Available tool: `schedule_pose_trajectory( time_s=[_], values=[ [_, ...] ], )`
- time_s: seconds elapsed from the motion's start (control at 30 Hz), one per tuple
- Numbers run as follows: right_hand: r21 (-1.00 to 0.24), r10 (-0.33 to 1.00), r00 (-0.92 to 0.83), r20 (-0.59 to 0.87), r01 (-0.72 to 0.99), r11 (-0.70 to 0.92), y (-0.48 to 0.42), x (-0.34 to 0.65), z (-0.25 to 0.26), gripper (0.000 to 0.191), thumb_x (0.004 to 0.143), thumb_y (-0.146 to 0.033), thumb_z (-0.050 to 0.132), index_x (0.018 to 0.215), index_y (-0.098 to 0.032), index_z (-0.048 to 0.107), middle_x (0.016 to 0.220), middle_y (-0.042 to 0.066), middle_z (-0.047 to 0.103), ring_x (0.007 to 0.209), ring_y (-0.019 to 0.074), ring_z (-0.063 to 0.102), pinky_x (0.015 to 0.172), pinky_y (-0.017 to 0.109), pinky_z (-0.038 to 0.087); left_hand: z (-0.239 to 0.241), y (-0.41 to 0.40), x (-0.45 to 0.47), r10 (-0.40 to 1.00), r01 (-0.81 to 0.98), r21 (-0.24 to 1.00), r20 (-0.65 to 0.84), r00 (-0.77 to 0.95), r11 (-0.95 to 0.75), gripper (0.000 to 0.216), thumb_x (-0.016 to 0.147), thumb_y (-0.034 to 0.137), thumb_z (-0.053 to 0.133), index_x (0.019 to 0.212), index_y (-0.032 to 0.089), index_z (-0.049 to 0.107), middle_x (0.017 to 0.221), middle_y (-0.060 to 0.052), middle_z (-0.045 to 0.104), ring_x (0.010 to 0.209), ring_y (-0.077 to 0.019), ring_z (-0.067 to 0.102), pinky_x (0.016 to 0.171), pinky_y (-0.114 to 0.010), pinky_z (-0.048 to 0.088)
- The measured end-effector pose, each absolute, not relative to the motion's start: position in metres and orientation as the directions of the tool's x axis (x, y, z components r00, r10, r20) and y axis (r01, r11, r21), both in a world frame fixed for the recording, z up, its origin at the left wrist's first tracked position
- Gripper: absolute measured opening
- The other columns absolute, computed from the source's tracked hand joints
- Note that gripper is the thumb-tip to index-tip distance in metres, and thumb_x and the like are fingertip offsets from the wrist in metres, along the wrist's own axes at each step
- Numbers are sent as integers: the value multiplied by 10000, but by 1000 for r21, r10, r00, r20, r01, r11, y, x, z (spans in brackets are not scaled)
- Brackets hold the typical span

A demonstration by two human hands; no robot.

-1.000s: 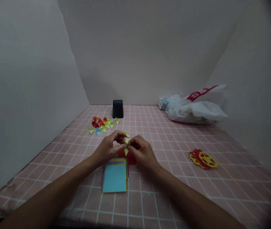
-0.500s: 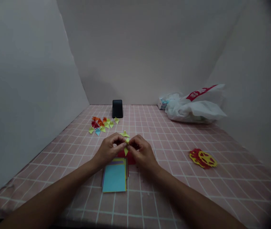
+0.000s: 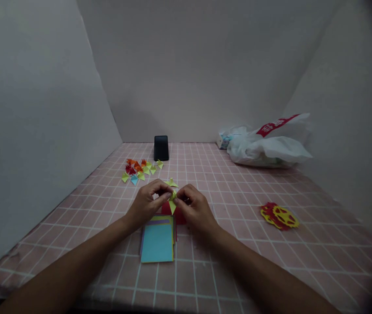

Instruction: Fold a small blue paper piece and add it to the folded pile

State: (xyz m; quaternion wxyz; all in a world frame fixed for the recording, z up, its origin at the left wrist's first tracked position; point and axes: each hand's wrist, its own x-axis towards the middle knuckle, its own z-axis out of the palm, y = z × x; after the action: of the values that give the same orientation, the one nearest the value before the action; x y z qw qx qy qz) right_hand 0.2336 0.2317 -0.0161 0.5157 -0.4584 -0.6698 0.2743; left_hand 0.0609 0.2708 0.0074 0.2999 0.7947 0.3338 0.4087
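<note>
A small folded yellow origami paper (image 3: 172, 205) is pinched between both hands above the table. My left hand (image 3: 148, 200) grips it from the left with thumb and forefinger, and my right hand (image 3: 195, 207) pinches it from the right. Just beyond the fingertips lies a yellow origami crane (image 3: 172, 182). Beneath the hands is something red (image 3: 181, 217), partly hidden. A stack of coloured paper squares (image 3: 157, 242), light blue on top, lies below my left hand.
Farther left is a cluster of small origami cranes (image 3: 138, 168) in yellow, orange, red and blue. A black phone (image 3: 161, 148) stands behind them. Red and yellow gear-shaped cutouts (image 3: 279, 216) lie to the right. A white plastic bag (image 3: 267, 150) rests at the back right beside a small box (image 3: 223, 140).
Both hands have stayed in nearly the same place. The fingers of my left hand have shifted slightly on the yellow paper, leaving more of it showing.
</note>
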Motion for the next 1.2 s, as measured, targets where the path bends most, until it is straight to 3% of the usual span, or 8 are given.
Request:
schedule_pose_trajectory(
  time_s=[0.13, 0.33, 0.5, 0.83, 1.2],
  values=[
    [-840, 901, -58, 430, 339, 423, 231, 233, -16, 141, 846, -177, 591, 719, -207, 538, 788, 19, 554, 754, 169, 534, 660, 292, 398, 6, 270, 61, 731, 274, 700, 510, 454, -659, 77, 875, 186, 612, 940, 191, 654, 868, -26, 663, 788, -144, 618, 735, -278, 497],
    [-842, 907, -61, 417, 350, 411, 229, 233, -15, 144, 846, -153, 593, 723, -203, 537, 782, 16, 548, 752, 164, 526, 660, 289, 392, 5, 271, 59, 662, 309, 595, 578, 477, -742, 57, 885, 149, 601, 860, 184, 638, 800, -19, 645, 741, -139, 598, 701, -273, 492],
    [-845, 903, -61, 426, 331, 421, 230, 233, -16, 153, 845, -145, 596, 716, -199, 535, 780, 13, 545, 748, 158, 524, 658, 285, 389, 3, 272, 58, 610, 323, 520, 623, 490, -791, 104, 894, 130, 610, 982, 173, 646, 865, -33, 669, 776, -137, 627, 724, -270, 506],
    [-842, 897, -72, 436, 320, 435, 230, 233, -16, 147, 835, -143, 588, 711, -195, 529, 756, 1, 527, 721, 150, 507, 641, 279, 380, 2, 275, 56, 408, 296, 286, 722, 559, -911, 126, 885, 47, 588, 886, 172, 593, 820, -27, 642, 785, -144, 621, 716, -261, 504],
    [-833, 881, -80, 466, 297, 467, 229, 233, -15, 152, 847, -143, 577, 716, -198, 522, 767, 4, 521, 737, 153, 504, 658, 290, 382, 0, 273, 57, 409, 310, 278, 730, 547, -909, 99, 893, 72, 609, 863, 163, 584, 809, -29, 660, 766, -139, 641, 712, -250, 509]
  ],
)
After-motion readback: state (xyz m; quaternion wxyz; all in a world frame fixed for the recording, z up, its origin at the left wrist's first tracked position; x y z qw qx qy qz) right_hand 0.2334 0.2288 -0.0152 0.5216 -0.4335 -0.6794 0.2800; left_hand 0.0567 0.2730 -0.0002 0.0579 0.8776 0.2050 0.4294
